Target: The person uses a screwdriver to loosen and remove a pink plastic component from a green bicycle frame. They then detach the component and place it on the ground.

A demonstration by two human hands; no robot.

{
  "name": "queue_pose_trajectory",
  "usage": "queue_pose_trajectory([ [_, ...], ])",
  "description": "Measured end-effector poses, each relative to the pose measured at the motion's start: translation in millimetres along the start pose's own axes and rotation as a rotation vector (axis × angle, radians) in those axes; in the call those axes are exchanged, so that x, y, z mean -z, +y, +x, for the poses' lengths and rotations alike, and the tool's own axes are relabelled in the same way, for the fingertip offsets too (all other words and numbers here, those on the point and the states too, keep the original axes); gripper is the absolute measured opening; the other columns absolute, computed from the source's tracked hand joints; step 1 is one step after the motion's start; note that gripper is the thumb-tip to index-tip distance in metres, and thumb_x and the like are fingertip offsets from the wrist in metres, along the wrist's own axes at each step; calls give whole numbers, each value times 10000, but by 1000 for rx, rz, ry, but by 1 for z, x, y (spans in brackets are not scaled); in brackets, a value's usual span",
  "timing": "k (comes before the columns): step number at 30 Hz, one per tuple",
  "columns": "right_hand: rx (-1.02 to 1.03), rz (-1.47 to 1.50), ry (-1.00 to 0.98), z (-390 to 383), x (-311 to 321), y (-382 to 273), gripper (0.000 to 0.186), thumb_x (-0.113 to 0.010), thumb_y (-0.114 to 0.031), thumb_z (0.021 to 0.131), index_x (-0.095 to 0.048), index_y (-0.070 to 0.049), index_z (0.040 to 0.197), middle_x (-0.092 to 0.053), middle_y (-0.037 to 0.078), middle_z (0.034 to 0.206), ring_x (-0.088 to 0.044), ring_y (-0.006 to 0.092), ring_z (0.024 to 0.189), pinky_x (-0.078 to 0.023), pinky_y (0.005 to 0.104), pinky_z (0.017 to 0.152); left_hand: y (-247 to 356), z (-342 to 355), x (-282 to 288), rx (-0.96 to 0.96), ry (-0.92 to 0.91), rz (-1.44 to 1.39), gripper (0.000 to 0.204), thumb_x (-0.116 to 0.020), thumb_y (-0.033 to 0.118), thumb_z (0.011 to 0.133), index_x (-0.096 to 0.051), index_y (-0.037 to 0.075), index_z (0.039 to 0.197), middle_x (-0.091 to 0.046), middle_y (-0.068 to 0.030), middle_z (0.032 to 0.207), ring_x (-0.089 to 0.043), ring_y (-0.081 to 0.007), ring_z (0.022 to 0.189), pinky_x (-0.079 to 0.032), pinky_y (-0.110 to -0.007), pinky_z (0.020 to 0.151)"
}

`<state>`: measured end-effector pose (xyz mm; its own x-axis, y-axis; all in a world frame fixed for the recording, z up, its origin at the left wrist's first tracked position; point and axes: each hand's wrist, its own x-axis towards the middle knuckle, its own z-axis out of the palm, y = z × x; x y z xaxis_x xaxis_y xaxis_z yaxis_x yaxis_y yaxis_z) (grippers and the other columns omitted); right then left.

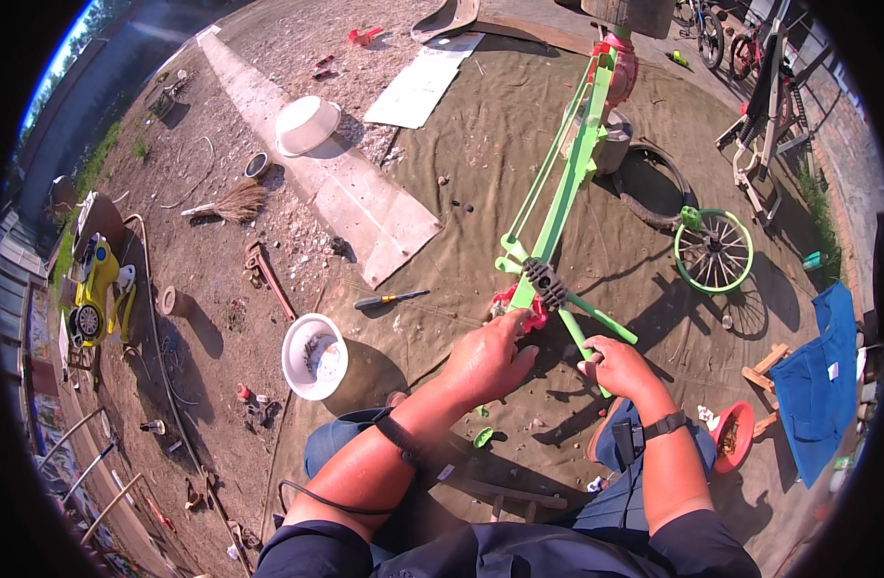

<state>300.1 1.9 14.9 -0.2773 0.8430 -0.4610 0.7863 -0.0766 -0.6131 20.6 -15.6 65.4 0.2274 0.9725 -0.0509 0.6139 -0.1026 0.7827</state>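
Note:
A long bright-green metal frame point(564, 202) stretches away from me, with thin rods along its left side. Near its close end sit a dark ribbed part point(544, 283) and a red part point(537, 316). My left hand point(490, 364) is at this close end, fingers curled against the frame beside the red part; its fingertips are partly hidden. To the right, my right hand point(623, 368) has its fingers closed round a green tube point(573, 335) that slants toward me. A second green tube point(606, 320) points off to the right, untouched.
A screwdriver point(392, 300) lies on the brown ground sheet point(442, 289). Left of me are a white bowl point(290, 358) and pipe wrench point(269, 277). A green spoked wheel point(741, 252), tyre point(627, 193), red bowl point(741, 420) and blue cloth seat point(816, 385) stand right.

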Motion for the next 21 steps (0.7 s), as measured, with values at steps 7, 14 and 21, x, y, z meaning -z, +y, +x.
queue_pose_trajectory([
  [7,6,-15,7,-1,1,-4,372,-763,-224,841,-654,-58,1156,-721,133,938,-706,317,872,-551,414,766,-2,-1,-1,-10,0,11,500,-705,241,876,-570,12,1300,-703,-209,1064,-717,-362,856,-574,-450,746],
  [14,-2,-6,5,-3,3,-7,360,-764,-215,841,-655,-59,1146,-720,135,949,-707,315,877,-552,414,768,-1,-1,-1,-10,-8,1,502,-706,238,871,-570,10,1297,-700,-219,1071,-716,-366,865,-572,-454,752],
  [21,5,-14,3,-2,3,-9,359,-767,-211,838,-658,-57,1143,-721,135,947,-708,316,869,-553,416,766,-1,-2,-1,-25,-6,18,498,-703,235,869,-571,8,1293,-701,-217,1049,-718,-360,853,-572,-452,746],
])
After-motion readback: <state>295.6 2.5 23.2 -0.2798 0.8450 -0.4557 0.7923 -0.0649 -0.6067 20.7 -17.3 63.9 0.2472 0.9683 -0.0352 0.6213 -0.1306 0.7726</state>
